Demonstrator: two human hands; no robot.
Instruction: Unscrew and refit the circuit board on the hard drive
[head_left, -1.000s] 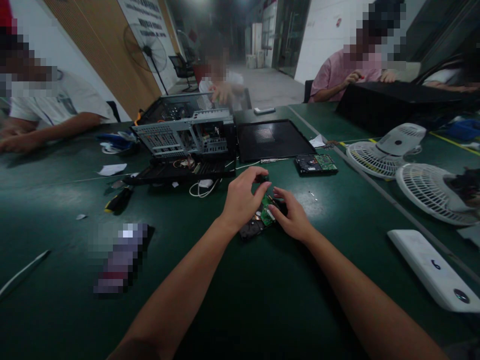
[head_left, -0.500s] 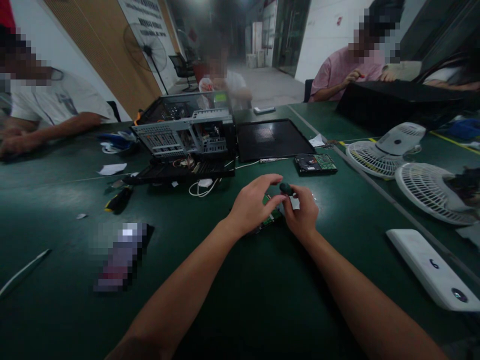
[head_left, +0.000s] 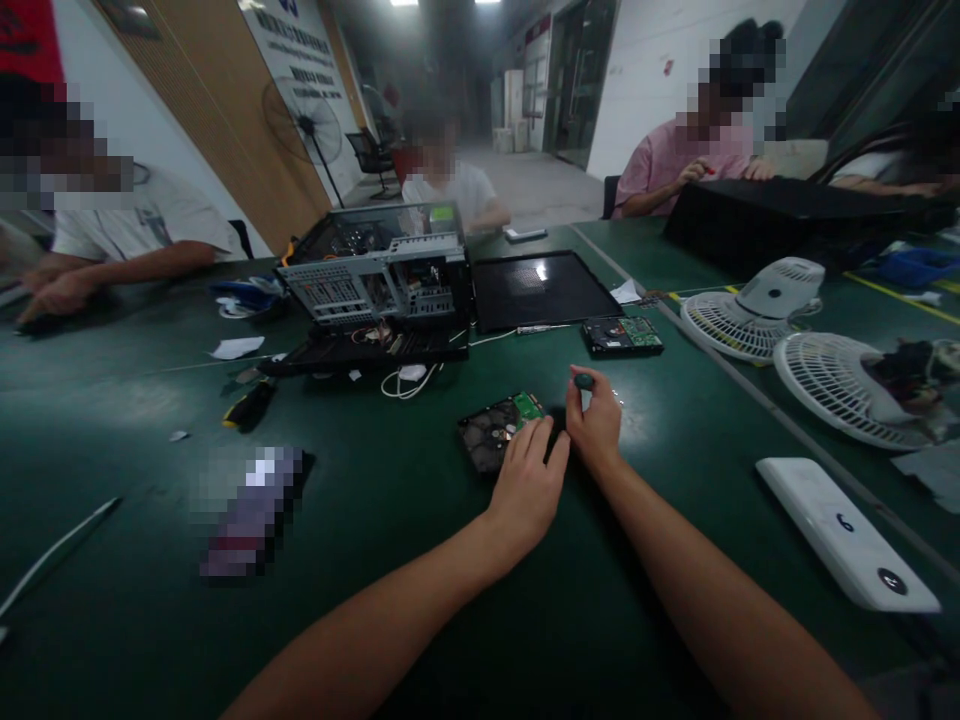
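Left hand (head_left: 529, 482) over the hard drive (head_left: 486, 438)

From my distant post, I see the hard drive lying flat on the green table (head_left: 375, 470); the left hand's fingers are slightly spread over its right part. The right hand (head_left: 598, 422) pinches a dark green knob (head_left: 583, 381).

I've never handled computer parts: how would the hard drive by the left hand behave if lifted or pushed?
The hard drive looks rigid and boxy, so it probably won't bend. It lies flat, so it seems unlikely to tip or roll if pushed. Its green circuit board is exposed, so that side may be fragile.
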